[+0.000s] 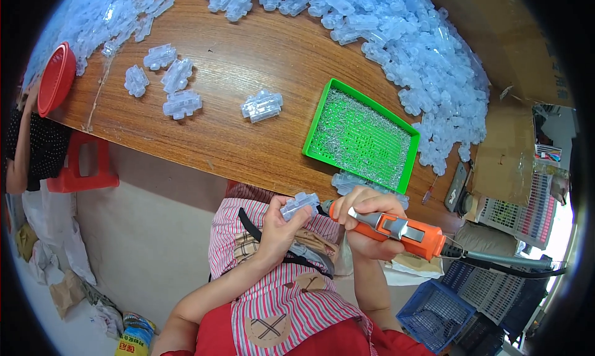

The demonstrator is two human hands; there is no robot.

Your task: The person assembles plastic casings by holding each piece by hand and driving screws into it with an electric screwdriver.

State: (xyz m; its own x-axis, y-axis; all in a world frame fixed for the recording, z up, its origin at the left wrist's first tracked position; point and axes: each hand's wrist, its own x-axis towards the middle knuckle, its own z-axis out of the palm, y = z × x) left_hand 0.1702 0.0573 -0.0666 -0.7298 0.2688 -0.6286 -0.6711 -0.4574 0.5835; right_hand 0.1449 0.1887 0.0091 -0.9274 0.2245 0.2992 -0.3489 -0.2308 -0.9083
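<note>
My left hand (pixel 278 227) grips a clear plastic part (pixel 300 205) between thumb and fingers, just off the table's near edge. Wrapped around an orange electric screwdriver (pixel 396 229), my right hand (pixel 372 218) holds it nearly level, its black nose pointing left at the plastic part. Whether the tip touches the part is too small to tell. Beyond my hands a green tray (pixel 316 118) holds many small metal screws. One similar plastic part (pixel 262 105) lies left of the tray, and a small group of them (pixel 183 104) lies farther left.
Heaps of clear plastic parts (pixel 396 40) cover the back and right of the wooden table (pixel 248 52). A red bowl (pixel 57 78) sits at the left edge beside another person's arm (pixel 22 139). A red stool (pixel 87 164) and a blue basket (pixel 436 316) stand below. The screwdriver's cable (pixel 508 258) runs right.
</note>
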